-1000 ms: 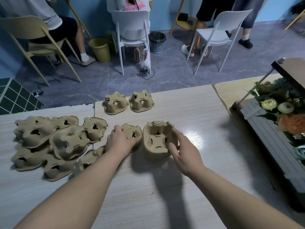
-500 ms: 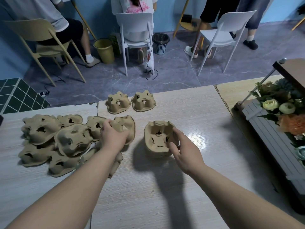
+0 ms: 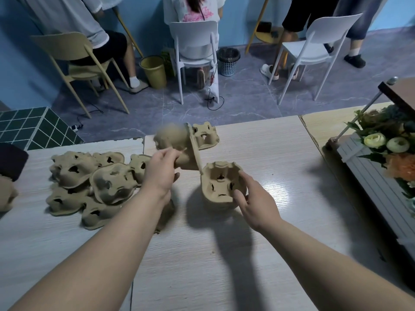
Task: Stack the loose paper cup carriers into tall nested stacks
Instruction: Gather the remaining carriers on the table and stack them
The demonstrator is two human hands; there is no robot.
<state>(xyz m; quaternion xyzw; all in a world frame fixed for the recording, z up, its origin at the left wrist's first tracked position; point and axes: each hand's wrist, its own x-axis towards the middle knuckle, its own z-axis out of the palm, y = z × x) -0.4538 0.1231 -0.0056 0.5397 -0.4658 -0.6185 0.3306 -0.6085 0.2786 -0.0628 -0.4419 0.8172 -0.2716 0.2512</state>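
Note:
My left hand [image 3: 160, 170] grips a brown pulp cup carrier [image 3: 179, 147] lifted off the table and turned on its edge, blurred by motion, just left of the open-side-up nested stack [image 3: 221, 187]. My right hand [image 3: 253, 198] holds the stack's near right rim with thumb and fingers. Several loose carriers [image 3: 89, 182] lie upside down in a heap to the left. One more carrier [image 3: 205, 135] sits at the table's far edge, partly hidden behind the lifted one.
The wooden table [image 3: 269, 153] ends just beyond the carriers. A grey slatted tray with artificial flowers [image 3: 386, 144] stands at the right. A dark object [image 3: 11, 160] lies at the far left edge. Beyond the table are chairs, seated people and bins on the floor.
My left hand has picked a carrier off the heap's edge, raised it and swung it right toward the stack, tipping it upright. My right hand has stayed on the stack.

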